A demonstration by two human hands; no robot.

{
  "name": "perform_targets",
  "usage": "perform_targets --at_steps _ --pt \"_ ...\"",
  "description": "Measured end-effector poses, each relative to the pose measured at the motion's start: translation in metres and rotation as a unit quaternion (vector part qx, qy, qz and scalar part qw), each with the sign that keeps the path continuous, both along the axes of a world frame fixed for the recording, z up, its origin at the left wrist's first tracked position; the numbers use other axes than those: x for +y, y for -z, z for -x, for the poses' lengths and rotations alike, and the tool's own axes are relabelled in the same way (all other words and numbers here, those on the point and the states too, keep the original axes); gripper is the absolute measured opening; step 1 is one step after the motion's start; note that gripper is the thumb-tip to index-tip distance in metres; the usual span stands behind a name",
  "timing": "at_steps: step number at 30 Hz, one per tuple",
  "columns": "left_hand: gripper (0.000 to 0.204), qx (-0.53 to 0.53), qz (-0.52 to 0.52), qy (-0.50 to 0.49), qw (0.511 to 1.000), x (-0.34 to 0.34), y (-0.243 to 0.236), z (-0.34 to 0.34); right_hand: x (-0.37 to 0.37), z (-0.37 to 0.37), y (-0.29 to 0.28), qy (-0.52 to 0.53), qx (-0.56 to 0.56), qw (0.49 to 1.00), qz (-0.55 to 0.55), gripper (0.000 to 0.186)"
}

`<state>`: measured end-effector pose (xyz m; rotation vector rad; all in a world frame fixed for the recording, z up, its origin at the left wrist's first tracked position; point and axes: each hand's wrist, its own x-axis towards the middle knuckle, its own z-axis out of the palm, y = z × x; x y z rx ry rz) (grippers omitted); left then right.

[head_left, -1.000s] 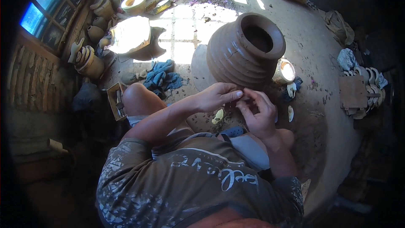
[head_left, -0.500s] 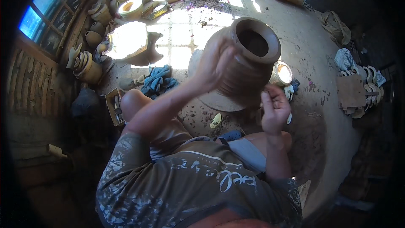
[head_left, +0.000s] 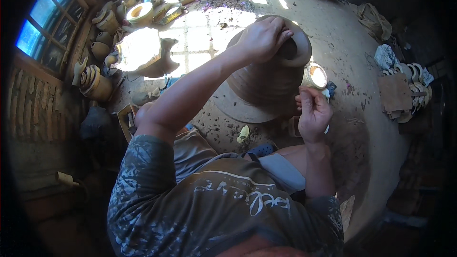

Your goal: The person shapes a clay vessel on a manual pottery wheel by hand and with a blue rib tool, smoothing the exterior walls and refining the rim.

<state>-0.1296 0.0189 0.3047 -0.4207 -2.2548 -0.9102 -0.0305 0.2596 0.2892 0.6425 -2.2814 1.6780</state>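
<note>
A large brown clay pot (head_left: 264, 85) with a wide flared rim and a dark mouth stands on a round flat base (head_left: 238, 108) in front of me. My left hand (head_left: 264, 38) is over the far left of its mouth, fingers curled and knuckles up. Its fingertips are partly hidden, so I cannot make out what they hold. Apart from the pot, at its lower right, my right hand (head_left: 314, 116) is closed with the thumb pressed to the fingers. Anything within that pinch is too small to name.
Right of the pot stands a light-coloured tub (head_left: 315, 75). A pale scrap (head_left: 243, 134) and crumbs of clay lie near my legs. A sunlit pale block (head_left: 140, 50) and several pots (head_left: 97, 83) line the left. Curved pieces (head_left: 419, 83) are stacked at the right.
My left hand has gone from the pot's left side up over its mouth, the arm reaching farther. My right hand has shifted slightly right, away from the pot. The whole view has moved a little.
</note>
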Motion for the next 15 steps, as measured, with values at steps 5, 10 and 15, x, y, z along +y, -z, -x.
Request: perform_targets --at_steps 5,10,15 --pt "0.033 -0.034 -0.14 0.01 0.989 -0.005 -0.014 0.008 -0.032 0.027 -0.029 0.026 0.223 0.97 -0.097 0.018" --pt "0.044 0.008 -0.122 -0.101 0.987 -0.024 -0.025 0.054 -0.057 0.047 -0.036 0.011 0.262 0.954 -0.145 0.015" --pt "0.048 -0.158 -0.05 -0.082 0.983 -0.012 -0.003 0.059 -0.063 0.064 -0.035 -0.009 0.291 0.937 -0.194 0.012"
